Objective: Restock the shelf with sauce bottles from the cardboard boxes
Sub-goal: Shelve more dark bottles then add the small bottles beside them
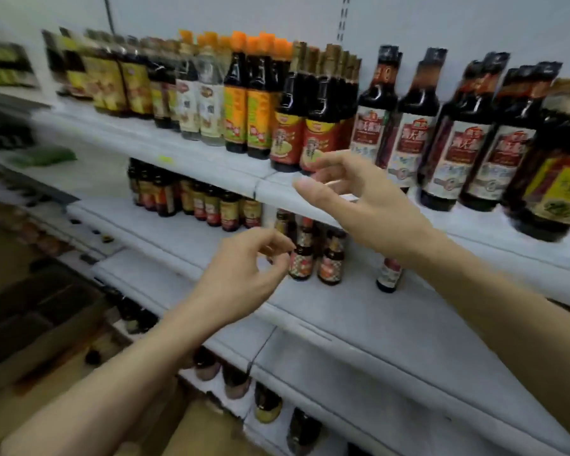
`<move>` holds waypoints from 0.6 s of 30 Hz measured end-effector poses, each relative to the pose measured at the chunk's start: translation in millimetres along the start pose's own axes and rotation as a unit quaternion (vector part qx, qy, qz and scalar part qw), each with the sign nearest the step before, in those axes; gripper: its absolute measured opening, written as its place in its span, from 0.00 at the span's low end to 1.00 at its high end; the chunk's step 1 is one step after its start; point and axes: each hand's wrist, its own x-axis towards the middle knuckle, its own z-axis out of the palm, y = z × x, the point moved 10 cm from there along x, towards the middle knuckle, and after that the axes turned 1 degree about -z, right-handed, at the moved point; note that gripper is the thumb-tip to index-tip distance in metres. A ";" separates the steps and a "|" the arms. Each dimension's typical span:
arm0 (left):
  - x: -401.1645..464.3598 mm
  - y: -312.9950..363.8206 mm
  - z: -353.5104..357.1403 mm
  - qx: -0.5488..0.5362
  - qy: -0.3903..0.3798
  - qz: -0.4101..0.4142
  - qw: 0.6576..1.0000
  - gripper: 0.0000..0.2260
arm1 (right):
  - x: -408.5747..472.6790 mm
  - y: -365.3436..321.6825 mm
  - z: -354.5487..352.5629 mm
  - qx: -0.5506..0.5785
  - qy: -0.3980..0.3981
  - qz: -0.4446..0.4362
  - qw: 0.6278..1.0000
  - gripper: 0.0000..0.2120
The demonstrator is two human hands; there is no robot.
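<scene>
Left hand (244, 271) empty, fingers loosely curled, over bare middle shelf (359, 327) front edge. Right hand (359, 199) spread, empty, at upper shelf lip; small sauce bottles (313, 258) at its 7 o'clock.

Two bare hands (244, 274) (369, 199), three white shelves (165, 139), two small checkered-label bottles (300, 258), one cardboard box (30, 324); the rows of blurred sauce bottles (320, 126) are too many to count
</scene>
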 end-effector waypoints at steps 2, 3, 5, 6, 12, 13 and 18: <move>-23.6 -32.0 -32.6 0.019 -0.001 -0.025 1.000 0.05 | 11.9 -17.1 45.7 0.025 -0.028 -0.009 0.999 0.24; -33.8 -47.5 -48.9 0.032 0.000 -0.037 0.999 0.05 | 18.2 -25.1 66.9 0.035 -0.040 -0.014 0.998 0.24; -50.6 -78.7 -80.4 0.049 0.006 -0.070 0.996 0.05 | 32.2 -42.3 109.5 0.052 -0.073 -0.024 0.996 0.26; -58.1 -93.4 -95.7 0.051 0.011 -0.087 0.995 0.05 | 39.3 -50.8 130.3 0.056 -0.091 -0.030 0.994 0.28; -83.3 -178.9 -181.8 0.091 0.047 -0.154 0.983 0.05 | 94.9 -89.7 253.8 0.079 -0.170 -0.077 0.979 0.27; -84.0 -193.5 -195.6 0.101 0.057 -0.161 0.980 0.05 | 105.1 -95.3 273.8 0.081 -0.184 -0.088 0.976 0.26; -85.4 -265.9 -256.4 0.115 0.096 -0.213 0.966 0.06 | 163.4 -121.3 366.6 0.112 -0.246 -0.126 0.954 0.27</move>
